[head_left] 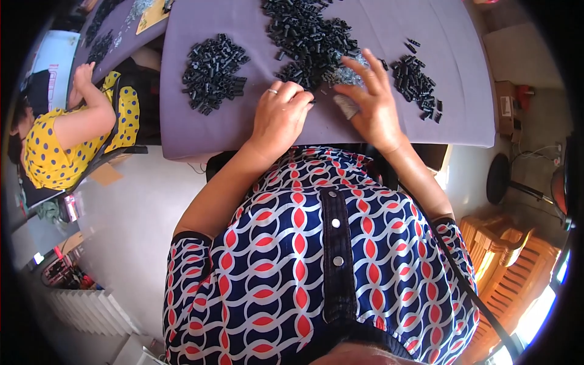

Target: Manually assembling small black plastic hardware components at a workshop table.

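My left hand (278,117) is closed in a pinch near the table's front edge, with a ring on one finger. A small black plastic piece (312,103) shows just past its fingertips. To its right, my right hand (376,104) has its fingers apart, with nothing visible between them; a pale wrap covers part of a finger. Behind that hand lies a heap of small silvery metal parts (344,75), partly hidden by the fingers. A large pile of black plastic pieces (307,36) spreads beyond both hands.
On the purple-grey covered table (176,131) are a left pile of black pieces (213,72) and a right pile of black pieces (416,82). At far left, a person in a yellow dotted top (61,143) sits at another table. Orange slatted furniture (517,267) stands lower right.
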The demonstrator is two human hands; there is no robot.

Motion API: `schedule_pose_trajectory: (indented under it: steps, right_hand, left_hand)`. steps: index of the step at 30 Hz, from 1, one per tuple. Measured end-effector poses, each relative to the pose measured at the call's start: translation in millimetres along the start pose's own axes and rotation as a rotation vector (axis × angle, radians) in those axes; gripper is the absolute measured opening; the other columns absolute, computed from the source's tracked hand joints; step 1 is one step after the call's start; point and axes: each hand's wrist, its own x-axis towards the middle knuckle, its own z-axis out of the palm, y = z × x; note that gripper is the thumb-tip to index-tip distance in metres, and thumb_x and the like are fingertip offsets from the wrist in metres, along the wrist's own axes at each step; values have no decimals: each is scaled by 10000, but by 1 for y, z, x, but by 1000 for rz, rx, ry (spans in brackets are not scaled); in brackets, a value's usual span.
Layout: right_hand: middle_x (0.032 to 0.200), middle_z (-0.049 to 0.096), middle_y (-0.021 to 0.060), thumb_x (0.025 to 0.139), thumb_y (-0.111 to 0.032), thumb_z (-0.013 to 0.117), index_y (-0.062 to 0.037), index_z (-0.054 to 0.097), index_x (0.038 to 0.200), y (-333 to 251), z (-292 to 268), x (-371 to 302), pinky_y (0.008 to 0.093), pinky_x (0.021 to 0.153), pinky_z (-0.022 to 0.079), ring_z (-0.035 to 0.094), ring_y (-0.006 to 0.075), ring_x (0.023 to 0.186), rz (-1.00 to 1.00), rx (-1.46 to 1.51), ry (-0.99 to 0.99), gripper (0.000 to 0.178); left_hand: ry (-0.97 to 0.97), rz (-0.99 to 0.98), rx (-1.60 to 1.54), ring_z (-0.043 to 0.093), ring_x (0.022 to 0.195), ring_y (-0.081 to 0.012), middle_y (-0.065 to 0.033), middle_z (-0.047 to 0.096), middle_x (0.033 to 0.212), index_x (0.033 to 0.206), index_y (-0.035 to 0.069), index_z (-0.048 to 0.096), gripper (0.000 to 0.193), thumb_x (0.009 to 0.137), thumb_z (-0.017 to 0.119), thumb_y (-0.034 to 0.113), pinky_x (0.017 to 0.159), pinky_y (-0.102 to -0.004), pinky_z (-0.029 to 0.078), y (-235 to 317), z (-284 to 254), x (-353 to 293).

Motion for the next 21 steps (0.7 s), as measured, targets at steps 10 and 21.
schedule_pose_trajectory:
  steps: [10,21]
  right_hand:
    - [1479,492,123,677,36,723,-54,707,888,-13,21,19,522,1172,320,269,405,1487,65,-56,-140,230]
    - [1518,411,139,673,49,682,-40,653,890,-23,10,11,571,1161,312,227,431,1494,34,-90,-134,236]
  left_hand:
    - [71,-65,-88,598,908,-291,-83,627,971,941,63,675,105,848,718,85,803,-401,480,5,-15,-12]
    - [95,-534,-687,636,817,-125,-52,707,939,994,-3,646,101,902,687,6,768,-275,510,7,-25,-32]
